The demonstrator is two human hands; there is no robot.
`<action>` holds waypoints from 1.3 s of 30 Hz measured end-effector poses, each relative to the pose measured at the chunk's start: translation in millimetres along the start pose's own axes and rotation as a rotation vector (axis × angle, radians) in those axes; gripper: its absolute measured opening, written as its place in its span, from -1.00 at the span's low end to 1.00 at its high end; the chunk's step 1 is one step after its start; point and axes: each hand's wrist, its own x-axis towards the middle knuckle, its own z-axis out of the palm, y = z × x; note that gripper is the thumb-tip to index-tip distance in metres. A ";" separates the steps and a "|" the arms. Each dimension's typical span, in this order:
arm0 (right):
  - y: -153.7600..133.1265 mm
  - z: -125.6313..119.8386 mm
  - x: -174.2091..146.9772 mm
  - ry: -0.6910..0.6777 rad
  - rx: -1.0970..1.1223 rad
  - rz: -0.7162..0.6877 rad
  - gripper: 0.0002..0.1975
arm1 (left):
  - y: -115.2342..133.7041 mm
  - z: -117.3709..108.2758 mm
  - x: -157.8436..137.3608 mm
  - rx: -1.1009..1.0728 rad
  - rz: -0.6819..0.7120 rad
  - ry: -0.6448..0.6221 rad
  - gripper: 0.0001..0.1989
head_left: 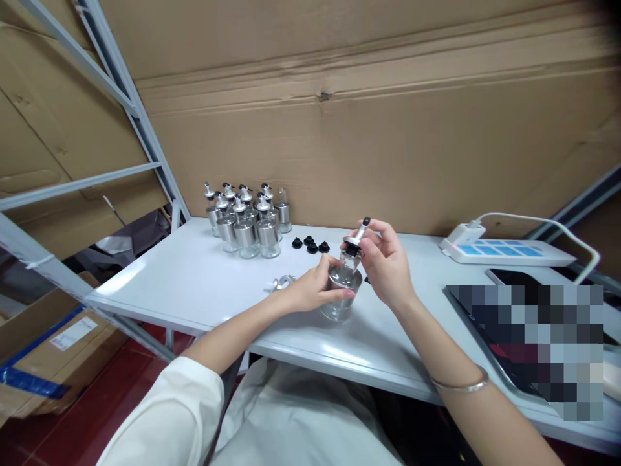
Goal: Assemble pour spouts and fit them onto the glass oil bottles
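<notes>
A glass bottle [342, 279] with a steel band stands slightly tilted near the table's front, and my left hand [317, 286] wraps round its body. At its neck, my right hand [385, 259] pinches a metal pour spout [358, 234] with a black tip and black stopper. The spout sits at the bottle mouth; how deep the stopper is in, I cannot tell. Left of my left hand lie several silvery spout parts [283, 283], partly hidden by the hand. Beyond the hands are several small black stoppers [312, 246].
Several similar bottles with spouts [246, 236] stand at the back left, beside a bottle without a metal spout [284, 212]. A white power strip [509, 252] with a plugged-in charger lies at the right, behind a phone and a blurred-out tablet-like device [480, 343]. Cardboard [363, 149] walls the back.
</notes>
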 end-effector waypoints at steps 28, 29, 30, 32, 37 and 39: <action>-1.6 0.1 -2.8 -0.176 0.121 0.011 -0.68 | -11.6 2.6 1.4 -0.001 0.085 0.011 -0.38; -1.7 0.1 -3.0 -0.176 0.121 0.022 -0.68 | -11.8 2.7 1.3 0.003 0.082 0.010 -0.39; -1.9 0.2 -3.1 -0.174 0.120 0.028 -0.67 | -12.1 2.7 1.3 0.006 0.082 0.010 -0.40; -1.8 0.6 -3.2 -0.159 0.115 0.021 -0.67 | -12.2 2.6 1.3 0.006 0.087 0.009 -0.39; 0.5 1.3 -3.5 -0.149 0.071 0.008 -0.70 | -9.8 2.3 1.1 0.002 0.077 0.009 -0.42; 1.9 1.5 -3.5 -0.140 0.056 0.001 -0.71 | -8.3 2.5 1.0 -0.004 0.075 0.008 -0.45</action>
